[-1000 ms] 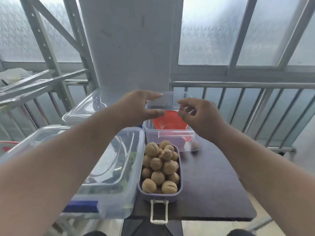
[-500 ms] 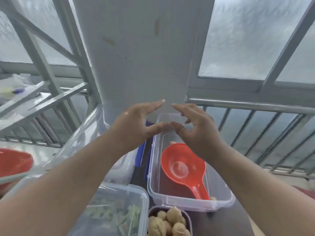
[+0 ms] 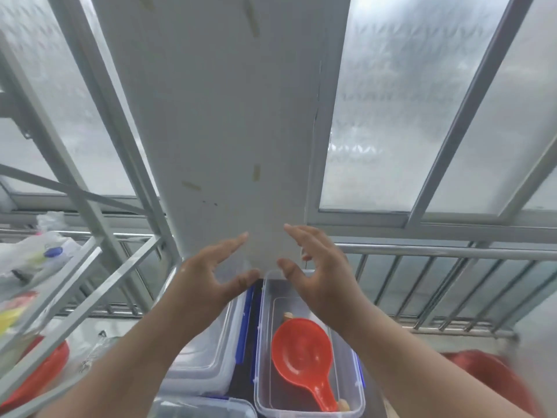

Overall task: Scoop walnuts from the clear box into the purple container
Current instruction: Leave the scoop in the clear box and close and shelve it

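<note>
Head view: frosted window panes and a white pillar across the top, railing bars below. Low in the frame, at centre, the clear box (image 3: 307, 357) with a red scoop (image 3: 303, 354) lying inside, handle slanting to the lower right. Above the box's far end, left hand (image 3: 211, 276) and right hand (image 3: 316, 276), fingers spread, gripping nothing. Right hand nearer the scoop. Purple container out of sight.

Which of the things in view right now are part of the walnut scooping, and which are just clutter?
Job: clear plastic box; red plastic scoop lying in it; left hand and right hand, both empty.
Clutter: lidded clear container with blue clips; red bowl; grey metal rack.
</note>
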Available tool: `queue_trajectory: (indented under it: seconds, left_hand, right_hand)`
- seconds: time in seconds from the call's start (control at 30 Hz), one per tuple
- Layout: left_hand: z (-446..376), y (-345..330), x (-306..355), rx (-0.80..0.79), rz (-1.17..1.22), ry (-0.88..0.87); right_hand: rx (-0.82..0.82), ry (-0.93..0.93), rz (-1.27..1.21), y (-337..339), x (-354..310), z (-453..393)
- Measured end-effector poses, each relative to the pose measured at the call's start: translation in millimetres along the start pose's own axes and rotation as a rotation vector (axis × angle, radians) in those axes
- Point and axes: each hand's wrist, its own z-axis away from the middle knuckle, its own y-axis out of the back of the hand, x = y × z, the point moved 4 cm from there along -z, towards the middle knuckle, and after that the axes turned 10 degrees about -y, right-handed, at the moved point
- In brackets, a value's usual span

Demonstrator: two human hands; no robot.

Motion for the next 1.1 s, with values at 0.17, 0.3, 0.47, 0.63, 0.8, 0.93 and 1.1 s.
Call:
queue_trajectory:
  seconds: [0.17,0.3,0.47,0.63,0.8,0.93,1.1]
  left_hand:
    - [-12,34,40,0.068,0.039,-0.021]
    - [-22,59,62,0.080,0.053,-0.055]
    - [-22,87,65,0.109,0.044,-0.071]
    - [-13,109,38,0.120,0.033,-0.056]
    - [6,119,-9,0.096,0.011,0.056]
    - [26,113,-60,0.011,-0.037,0.163]
    - [55,89,-143,-0.085,-0.040,0.326]
  right_hand:
    - [0.008,0.022,-0.012,31,-43,-11]
    - [0.041,0.056,0.002,49,-69,-20]
    - [0.063,0.124,-0.014,47,-91,-27]
    - [0.019,0.144,-0.039,17,-99,-33]
    - [-0.081,0.066,-0.039,-34,-88,-36]
    - [-0.193,-0.070,-0.058,-93,-63,-32]
    - [-0.327,-0.276,0.011,-168,-9,-15]
